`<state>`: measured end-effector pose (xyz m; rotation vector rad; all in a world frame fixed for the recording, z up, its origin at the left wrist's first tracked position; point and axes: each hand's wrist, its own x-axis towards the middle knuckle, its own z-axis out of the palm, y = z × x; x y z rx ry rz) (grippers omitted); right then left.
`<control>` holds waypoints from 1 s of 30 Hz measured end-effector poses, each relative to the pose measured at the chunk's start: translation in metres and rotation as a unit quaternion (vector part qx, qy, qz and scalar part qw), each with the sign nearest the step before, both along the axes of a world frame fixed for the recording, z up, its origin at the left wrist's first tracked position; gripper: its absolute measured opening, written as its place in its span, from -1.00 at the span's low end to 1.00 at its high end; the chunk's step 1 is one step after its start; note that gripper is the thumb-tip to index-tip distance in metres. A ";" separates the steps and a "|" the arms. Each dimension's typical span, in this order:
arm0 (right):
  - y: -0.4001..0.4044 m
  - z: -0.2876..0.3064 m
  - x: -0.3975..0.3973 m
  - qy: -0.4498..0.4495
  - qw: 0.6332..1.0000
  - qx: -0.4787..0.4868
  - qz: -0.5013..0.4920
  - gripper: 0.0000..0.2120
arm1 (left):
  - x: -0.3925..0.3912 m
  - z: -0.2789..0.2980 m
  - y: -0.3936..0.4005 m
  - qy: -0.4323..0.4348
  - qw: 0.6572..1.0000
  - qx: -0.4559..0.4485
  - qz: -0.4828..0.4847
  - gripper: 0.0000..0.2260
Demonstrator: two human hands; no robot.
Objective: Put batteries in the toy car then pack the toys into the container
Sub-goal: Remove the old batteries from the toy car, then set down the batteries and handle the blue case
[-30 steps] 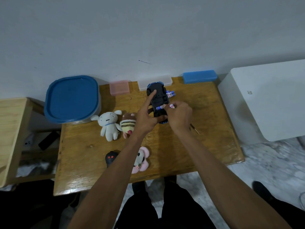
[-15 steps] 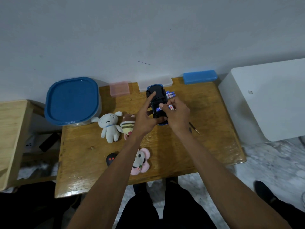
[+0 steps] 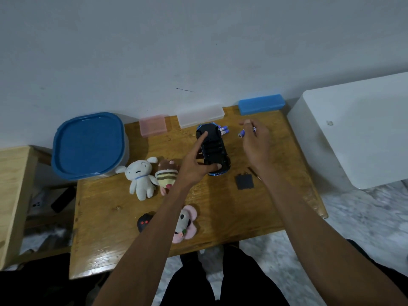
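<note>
Nearest on the wooden bench (image 3: 106, 217) lie a black plush (image 3: 144, 221) and a pink-eared plush (image 3: 187, 224), both partly hidden by the left forearm. Beyond them sit a white plush (image 3: 140, 176) and a striped plush (image 3: 166, 175), and to the right a flat black cover (image 3: 244, 182). The left hand (image 3: 194, 166) steadies the toy car (image 3: 214, 149), which lies underside up, with the thumb on its near end and forefinger stretched along it. The right hand (image 3: 256, 142), raised just right of the car, pinches a battery (image 3: 241, 133) in its fingers (image 3: 247, 123). More batteries (image 3: 224, 130) lie against the car's far side. A container (image 3: 88, 144) with its blue lid on hides its contents. Pink (image 3: 153, 125), clear (image 3: 201, 115) and blue (image 3: 261, 104) cases line the wall, closed; I cannot tell what they hold.
</note>
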<state>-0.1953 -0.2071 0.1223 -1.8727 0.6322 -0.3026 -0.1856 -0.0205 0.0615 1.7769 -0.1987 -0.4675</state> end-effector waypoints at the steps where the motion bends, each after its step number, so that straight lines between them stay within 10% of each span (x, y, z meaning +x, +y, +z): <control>1: -0.006 0.001 0.000 0.004 1.000 -0.005 0.009 -0.71 | 0.000 -0.003 -0.002 0.011 1.000 0.007 -0.010 -0.08; 22: -0.108 -0.049 0.048 0.088 0.979 -0.132 0.126 -0.80 | -0.004 -0.041 -0.022 0.084 0.977 0.186 -0.062 -0.05; 30: -0.156 -0.079 0.069 0.114 0.953 -0.242 0.139 -0.73 | 0.004 -0.021 -0.065 -0.193 0.929 0.304 0.080 -0.39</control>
